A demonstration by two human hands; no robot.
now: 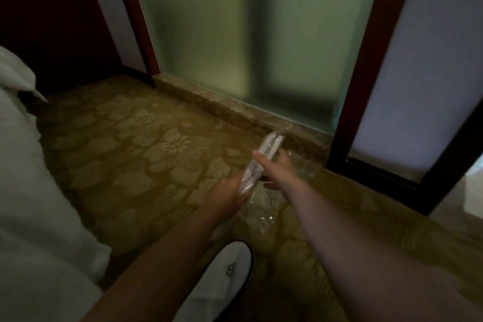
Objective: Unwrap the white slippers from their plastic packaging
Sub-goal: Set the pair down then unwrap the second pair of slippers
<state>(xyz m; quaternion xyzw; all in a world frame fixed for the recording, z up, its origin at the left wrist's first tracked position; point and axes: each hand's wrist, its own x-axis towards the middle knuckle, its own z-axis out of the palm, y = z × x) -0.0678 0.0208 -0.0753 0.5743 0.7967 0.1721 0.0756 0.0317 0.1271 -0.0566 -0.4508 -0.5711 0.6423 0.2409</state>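
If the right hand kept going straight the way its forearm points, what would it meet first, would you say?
The right hand already grips the wrapped slippers. Continuing up and leftward, it would probably meet patterned carpet next, then the stone threshold below the frosted glass; depth is unclear.

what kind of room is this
Most likely a hotel room. White bedding lies at the left, patterned carpet covers the floor, and a frosted glass door in a dark wooden frame probably leads to a bathroom. The plastic-wrapped white slippers, held in both hands, suit a hotel too.
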